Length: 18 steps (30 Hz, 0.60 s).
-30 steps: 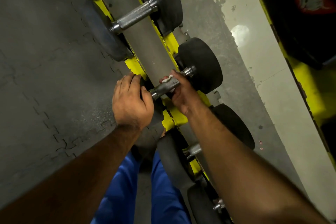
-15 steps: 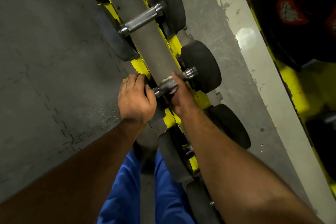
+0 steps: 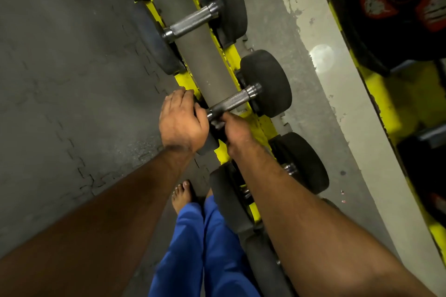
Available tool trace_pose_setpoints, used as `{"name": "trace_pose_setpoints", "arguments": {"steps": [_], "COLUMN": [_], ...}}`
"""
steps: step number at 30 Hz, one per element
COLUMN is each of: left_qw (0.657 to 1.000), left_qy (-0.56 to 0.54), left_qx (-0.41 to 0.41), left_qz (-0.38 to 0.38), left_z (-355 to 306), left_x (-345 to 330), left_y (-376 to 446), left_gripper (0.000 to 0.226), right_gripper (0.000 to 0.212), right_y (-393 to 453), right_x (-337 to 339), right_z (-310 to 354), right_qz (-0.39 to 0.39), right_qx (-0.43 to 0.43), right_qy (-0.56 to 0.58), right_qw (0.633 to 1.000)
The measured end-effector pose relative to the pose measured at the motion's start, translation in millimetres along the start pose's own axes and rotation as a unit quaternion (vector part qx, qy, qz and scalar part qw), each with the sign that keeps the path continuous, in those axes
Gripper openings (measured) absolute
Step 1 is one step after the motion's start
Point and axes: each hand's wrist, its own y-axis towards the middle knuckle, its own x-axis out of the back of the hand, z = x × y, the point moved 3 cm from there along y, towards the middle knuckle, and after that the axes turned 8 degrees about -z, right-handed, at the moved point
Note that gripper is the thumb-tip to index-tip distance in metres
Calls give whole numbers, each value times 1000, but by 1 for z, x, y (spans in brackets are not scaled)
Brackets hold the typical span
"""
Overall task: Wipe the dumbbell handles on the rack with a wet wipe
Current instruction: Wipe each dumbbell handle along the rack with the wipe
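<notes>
A black dumbbell with a knurled steel handle (image 3: 235, 101) lies across the yellow rack (image 3: 185, 79). My left hand (image 3: 181, 123) grips its near head, fingers curled over the edge. My right hand (image 3: 235, 131) sits at the handle's near end, just below it, fingers curled. A small grey scrap of the wet wipe (image 3: 216, 124) shows at its fingertips against the steel. Most of the handle and the far head (image 3: 268, 82) are uncovered.
A larger dumbbell (image 3: 190, 24) lies farther along the rack over a grey padded rail (image 3: 198, 50). A smaller dumbbell (image 3: 301, 161) lies nearer, under my right forearm. Black weight plates (image 3: 398, 7) stand at the upper right. My bare foot (image 3: 182, 194) is on the grey floor.
My right hand has slid with the wipe from the middle of the handle down to its near end, uncovering the knurled steel. My left hand has stayed on the near head.
</notes>
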Motion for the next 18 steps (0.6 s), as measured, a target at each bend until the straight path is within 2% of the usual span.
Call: {"name": "trace_pose_setpoints", "arguments": {"steps": [3, 6, 14, 18], "left_qw": [999, 996, 998, 996], "left_qy": [41, 73, 12, -14], "left_qx": [-1, -36, -56, -69], "left_qz": [13, 22, 30, 53], "left_z": [-7, -17, -28, -36], "left_x": [3, 7, 34, 40], "left_y": [-5, -28, -82, -110], "left_gripper": [51, 54, 49, 48], "right_gripper": [19, 23, 10, 15], "right_y": [-5, -17, -76, -87], "right_x": [3, 13, 59, 85], "right_z": [1, 0, -6, -14], "right_qz": [-23, -48, -65, -82], "right_qx": [14, 17, 5, 51], "right_qy": [-40, -29, 70, 19], "right_qw": [999, 998, 995, 995]}}
